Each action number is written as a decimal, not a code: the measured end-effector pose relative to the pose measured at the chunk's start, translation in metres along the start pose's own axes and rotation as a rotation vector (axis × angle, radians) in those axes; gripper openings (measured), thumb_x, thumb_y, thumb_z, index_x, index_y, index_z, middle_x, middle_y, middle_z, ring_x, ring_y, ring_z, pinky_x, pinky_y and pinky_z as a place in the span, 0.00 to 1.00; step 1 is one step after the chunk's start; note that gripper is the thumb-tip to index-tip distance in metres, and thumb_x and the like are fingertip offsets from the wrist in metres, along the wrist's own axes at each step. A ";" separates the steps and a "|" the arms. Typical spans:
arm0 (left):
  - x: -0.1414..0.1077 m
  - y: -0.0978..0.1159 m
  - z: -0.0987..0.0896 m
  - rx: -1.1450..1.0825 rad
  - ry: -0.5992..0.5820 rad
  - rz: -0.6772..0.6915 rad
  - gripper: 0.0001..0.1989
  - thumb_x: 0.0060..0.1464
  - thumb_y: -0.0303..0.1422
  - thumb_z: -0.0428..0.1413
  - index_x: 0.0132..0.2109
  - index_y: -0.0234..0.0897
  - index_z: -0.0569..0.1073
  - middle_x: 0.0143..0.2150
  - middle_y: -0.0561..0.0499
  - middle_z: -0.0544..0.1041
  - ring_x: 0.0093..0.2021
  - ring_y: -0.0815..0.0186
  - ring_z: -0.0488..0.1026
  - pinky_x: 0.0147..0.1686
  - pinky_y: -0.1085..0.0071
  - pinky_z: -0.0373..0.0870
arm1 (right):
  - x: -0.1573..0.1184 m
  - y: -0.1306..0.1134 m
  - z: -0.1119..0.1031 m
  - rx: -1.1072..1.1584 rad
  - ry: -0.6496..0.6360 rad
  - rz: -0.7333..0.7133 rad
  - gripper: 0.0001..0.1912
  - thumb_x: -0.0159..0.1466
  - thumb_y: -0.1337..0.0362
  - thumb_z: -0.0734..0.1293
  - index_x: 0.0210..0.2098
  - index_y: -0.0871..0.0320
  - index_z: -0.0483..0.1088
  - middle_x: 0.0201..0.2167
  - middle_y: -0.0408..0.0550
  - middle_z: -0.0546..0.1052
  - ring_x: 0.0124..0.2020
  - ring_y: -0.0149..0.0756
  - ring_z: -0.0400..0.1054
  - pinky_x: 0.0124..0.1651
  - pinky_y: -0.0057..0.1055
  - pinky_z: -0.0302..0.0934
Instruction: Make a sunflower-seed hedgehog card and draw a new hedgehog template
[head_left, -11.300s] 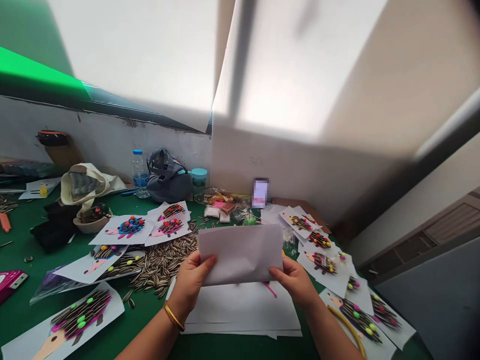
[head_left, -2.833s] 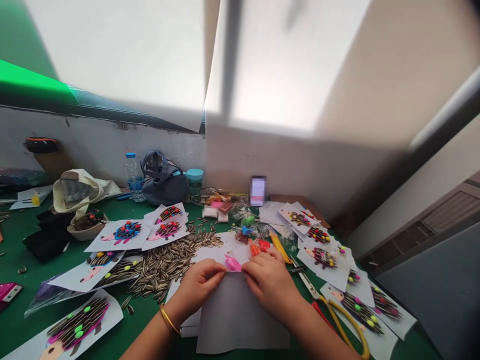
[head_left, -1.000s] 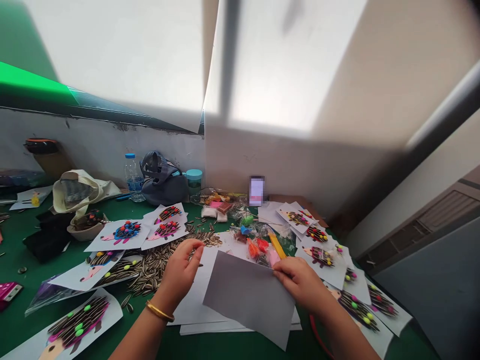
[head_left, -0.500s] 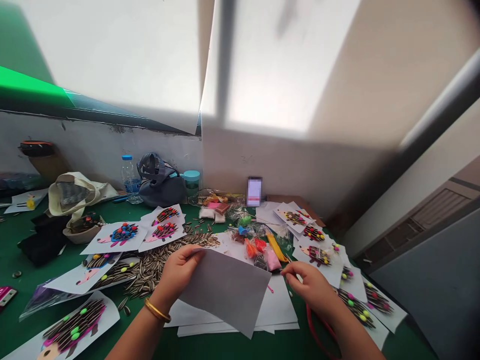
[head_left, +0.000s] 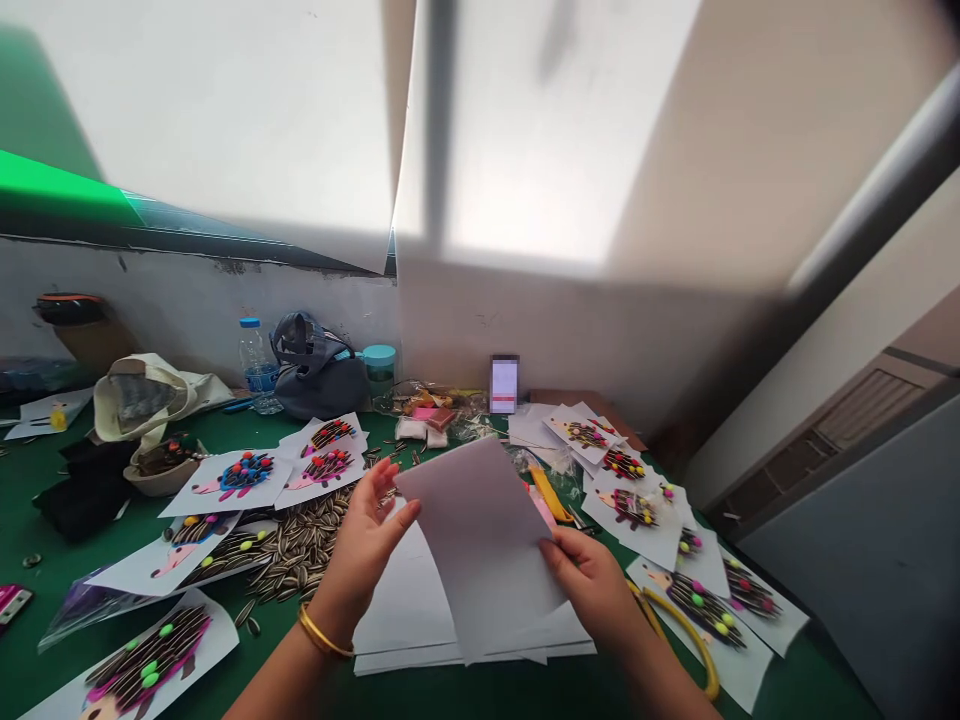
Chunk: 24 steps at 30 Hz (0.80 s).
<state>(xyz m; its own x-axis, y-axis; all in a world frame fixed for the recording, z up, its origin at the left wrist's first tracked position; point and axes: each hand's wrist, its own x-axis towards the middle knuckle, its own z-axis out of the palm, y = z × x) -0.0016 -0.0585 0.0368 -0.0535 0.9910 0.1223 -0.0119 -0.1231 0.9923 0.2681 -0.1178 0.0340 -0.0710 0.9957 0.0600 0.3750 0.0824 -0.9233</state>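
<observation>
A blank white sheet is held up at the centre, tilted, above a stack of white paper. My right hand pinches its right edge between thumb and fingers. To the left of the sheet, my left hand has its fingers and thumb spread, close to the sheet's upper left edge and holding nothing. A gold bangle circles the left wrist. Sunflower seeds lie heaped beside my left hand. Yellow scissor-like handles show beside my right forearm.
Hedgehog pictures with seed spines and coloured balls lie at the left and right. Along the wall stand a phone, a dark bag, a water bottle and a teal-lidded jar. A yellow tool lies behind the sheet.
The sheet has turned more upright and now hides the clay packets. My left hand has let go of it and opened, while my right hand has taken its right edge. Yellow handles have appeared.
</observation>
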 end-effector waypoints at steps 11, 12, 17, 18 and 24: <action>-0.028 -0.016 0.052 -0.647 -0.217 -0.667 0.19 0.48 0.31 0.64 0.49 0.33 0.73 0.43 0.41 0.82 0.43 0.53 0.80 0.46 0.58 0.75 | -0.024 0.027 -0.005 -0.116 0.061 0.041 0.27 0.66 0.45 0.57 0.53 0.55 0.72 0.47 0.53 0.76 0.48 0.48 0.70 0.51 0.41 0.65; -0.023 -0.015 0.050 -0.640 -0.177 -0.657 0.19 0.49 0.30 0.64 0.49 0.33 0.73 0.42 0.42 0.82 0.42 0.54 0.80 0.46 0.58 0.76 | -0.030 0.035 -0.014 -0.254 0.058 0.064 0.26 0.67 0.46 0.57 0.55 0.53 0.70 0.48 0.53 0.76 0.49 0.48 0.69 0.51 0.42 0.65; -0.001 -0.008 0.037 -0.671 -0.106 -0.580 0.22 0.51 0.29 0.62 0.53 0.35 0.70 0.43 0.43 0.82 0.40 0.56 0.80 0.43 0.58 0.77 | -0.064 0.085 -0.053 -0.907 0.106 0.164 0.25 0.61 0.59 0.61 0.58 0.51 0.68 0.45 0.55 0.74 0.47 0.51 0.68 0.46 0.42 0.66; 0.001 -0.010 0.035 -0.689 -0.117 -0.563 0.23 0.51 0.29 0.62 0.55 0.35 0.70 0.44 0.43 0.82 0.40 0.55 0.80 0.43 0.57 0.77 | -0.070 0.095 -0.057 -0.967 0.112 0.176 0.25 0.60 0.61 0.61 0.57 0.50 0.68 0.45 0.55 0.74 0.47 0.51 0.68 0.46 0.41 0.66; 0.004 -0.033 0.027 -0.750 -0.093 -0.536 0.26 0.52 0.28 0.61 0.59 0.37 0.67 0.42 0.45 0.82 0.40 0.55 0.81 0.44 0.55 0.77 | -0.083 0.128 -0.061 -1.050 0.148 0.190 0.24 0.62 0.65 0.59 0.56 0.51 0.69 0.51 0.56 0.72 0.50 0.49 0.67 0.48 0.39 0.65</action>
<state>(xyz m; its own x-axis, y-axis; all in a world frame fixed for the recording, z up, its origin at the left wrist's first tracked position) 0.0256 -0.0491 0.0053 0.2261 0.9214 -0.3161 -0.6568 0.3838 0.6491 0.3784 -0.1871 -0.0665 0.1582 0.9856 0.0602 0.9790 -0.1487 -0.1393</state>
